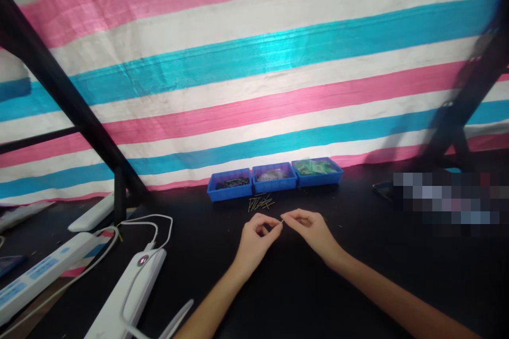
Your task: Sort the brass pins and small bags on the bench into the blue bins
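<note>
My left hand point(258, 235) and my right hand point(310, 228) meet fingertip to fingertip above the black table. Both are pinched on a tiny thin piece point(282, 221) between them, too small to make out. Just beyond my left hand, several thin brass-coloured pins point(260, 203) lie loose on the table. Behind them stand three blue trays side by side: the left tray point(231, 196) holds dark thin pieces, the middle tray point(275, 186) holds clear or whitish small items, and the right tray point(320, 180) holds green plastic-like material.
A white power bank point(129, 294) with a white cable and a white power strip point(43, 273) are at the left. Black frame bars point(75, 100) rise at left and right. A striped sheet point(254, 79) hangs behind. A pixelated patch covers the right side.
</note>
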The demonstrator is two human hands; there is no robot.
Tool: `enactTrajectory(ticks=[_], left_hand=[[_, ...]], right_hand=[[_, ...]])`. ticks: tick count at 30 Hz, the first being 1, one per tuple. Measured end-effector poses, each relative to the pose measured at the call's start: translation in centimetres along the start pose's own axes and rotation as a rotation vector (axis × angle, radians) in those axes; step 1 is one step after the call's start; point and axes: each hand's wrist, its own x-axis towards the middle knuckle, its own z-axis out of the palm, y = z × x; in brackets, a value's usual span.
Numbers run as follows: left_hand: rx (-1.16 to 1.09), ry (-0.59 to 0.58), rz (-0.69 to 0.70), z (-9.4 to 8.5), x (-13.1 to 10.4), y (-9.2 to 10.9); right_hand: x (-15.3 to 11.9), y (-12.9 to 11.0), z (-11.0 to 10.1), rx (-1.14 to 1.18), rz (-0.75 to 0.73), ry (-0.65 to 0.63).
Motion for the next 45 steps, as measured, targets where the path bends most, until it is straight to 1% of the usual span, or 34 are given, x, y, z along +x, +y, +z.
enactTrajectory(ticks=[5, 9, 12, 17, 21, 24, 28, 31, 33, 36, 39, 41, 45], left_hand=[[-0.061, 0.074, -0.078, -0.2, 0.2, 0.0], [-0.08, 0.086, -0.116, -0.1, 0.3, 0.0], [-0.081, 0.087, -0.124, 0.0, 0.2, 0.1], [-0.056, 0.062, -0.13, 0.1, 0.2, 0.3], [-0.042, 0.028, -0.075, 0.0, 0.2, 0.1], [-0.035, 0.03, -0.038, -0.1, 0.3, 0.1], [-0.059, 0.053, -0.037, -0.1, 0.3, -0.1], [-0.112, 0.065, -0.021, 0.0, 0.3, -0.4], [-0.138, 0.06, -0.005, 0.1, 0.4, -0.5], [-0.151, 0.062, 0.004, 0.1, 0.3, -0.3], [-0.118, 0.088, 0.014, -0.1, 0.2, 0.2], [-0.093, 0.09, 0.019, -0.2, 0.1, 0.5], [-0.065, 0.042, 0.034, -0.1, -0.1, 0.5]], right_hand=[[-0.3, 0.0, 0.4, -0.002, 0.032, -0.065], [-0.7, -0.5, 0.8, 0.026, 0.142, -0.133], [-0.7, -0.9, 0.8, 0.004, 0.177, -0.129], [-0.3, -0.6, 0.3, 0.03, 0.091, -0.098], [-0.1, 0.0, 0.2, 0.019, 0.052, -0.055], [-0.1, -0.1, 0.2, 0.017, 0.028, -0.039], [-0.3, -0.2, 0.2, -0.025, -0.011, -0.053], [-0.5, -0.2, 0.3, -0.129, -0.038, -0.101], [-0.7, -0.3, 0.3, -0.217, -0.081, -0.142], [-0.7, -0.6, 0.0, -0.289, -0.142, -0.155], [-0.4, -1.0, -0.4, -0.269, -0.146, -0.118], [-0.2, -1.1, -0.6, -0.212, -0.133, -0.086], [0.0, -1.3, -0.5, -0.048, -0.094, -0.062]])
